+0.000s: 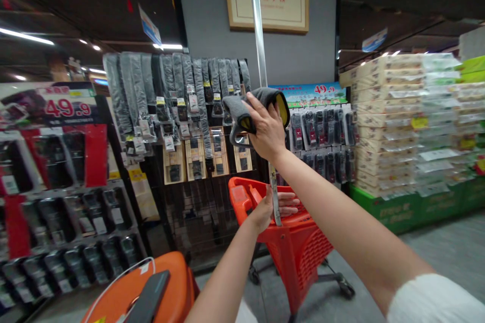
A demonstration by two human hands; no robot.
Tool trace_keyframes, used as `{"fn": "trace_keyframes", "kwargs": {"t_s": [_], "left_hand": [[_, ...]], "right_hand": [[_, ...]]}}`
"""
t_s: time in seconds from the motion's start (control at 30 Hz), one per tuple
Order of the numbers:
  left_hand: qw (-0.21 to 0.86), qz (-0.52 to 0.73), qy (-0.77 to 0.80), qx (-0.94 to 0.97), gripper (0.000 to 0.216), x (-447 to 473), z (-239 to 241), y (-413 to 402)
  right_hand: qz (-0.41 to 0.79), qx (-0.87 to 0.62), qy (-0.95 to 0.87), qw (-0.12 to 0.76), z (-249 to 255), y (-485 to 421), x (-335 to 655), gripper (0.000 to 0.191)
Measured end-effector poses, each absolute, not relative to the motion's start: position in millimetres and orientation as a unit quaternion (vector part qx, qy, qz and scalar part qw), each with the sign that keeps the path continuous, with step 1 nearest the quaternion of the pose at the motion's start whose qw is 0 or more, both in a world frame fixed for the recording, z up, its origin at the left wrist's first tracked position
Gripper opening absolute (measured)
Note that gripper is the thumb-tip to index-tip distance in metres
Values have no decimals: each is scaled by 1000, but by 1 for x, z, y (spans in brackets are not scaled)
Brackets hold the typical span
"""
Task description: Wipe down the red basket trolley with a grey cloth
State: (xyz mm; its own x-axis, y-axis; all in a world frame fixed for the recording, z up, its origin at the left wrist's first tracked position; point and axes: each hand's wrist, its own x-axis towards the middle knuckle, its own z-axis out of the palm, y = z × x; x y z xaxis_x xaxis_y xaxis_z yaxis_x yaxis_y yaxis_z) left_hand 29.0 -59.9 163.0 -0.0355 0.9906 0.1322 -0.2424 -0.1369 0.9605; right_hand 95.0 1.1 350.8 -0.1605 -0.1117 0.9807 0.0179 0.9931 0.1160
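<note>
Shop aisle [435, 252], pole [258, 35] mid-frame.
Right hand [269, 128] grips grey cloth [267, 96]; left hand [264, 212] loosely open round pole; hard pushing could tip it.

From the height of a person's head, a lone camera looks forward and down past two outstretched bare arms, the left hand [262, 213] and right hand [268, 128] near the middle of its view. A white sleeve [435, 299] and an orange container [168, 273] sit closest, cut off by the lower edge. A red shopping cart [299, 255] stands just beyond, with store racks and a grey wall [204, 15] farther back, ceiling lights [26, 36] above and floor [450, 242] below.
</note>
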Motion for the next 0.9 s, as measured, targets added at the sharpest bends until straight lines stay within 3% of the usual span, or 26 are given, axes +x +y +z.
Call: {"fn": "trace_keyframes", "kwargs": {"t_s": [0.23,0.5,0.63,0.8,0.9], "left_hand": [[532,597,387,459,73,25,160,-53],[567,593,364,441,92,23,169,-58],[582,600,366,410,83,21,170,-56],[565,663,360,333,48,8,159,-47],[543,699,341,316,53,0,152,-44]], "right_hand": [[-103,119,-818,553,312,-12,99,65],[-119,113,-836,524,292,38,138,46],[-108,76,-835,534,285,33,134,48],[-91,76,-830,545,213,34,134,50],[-107,105,-843,517,184,39,143,48]]}}
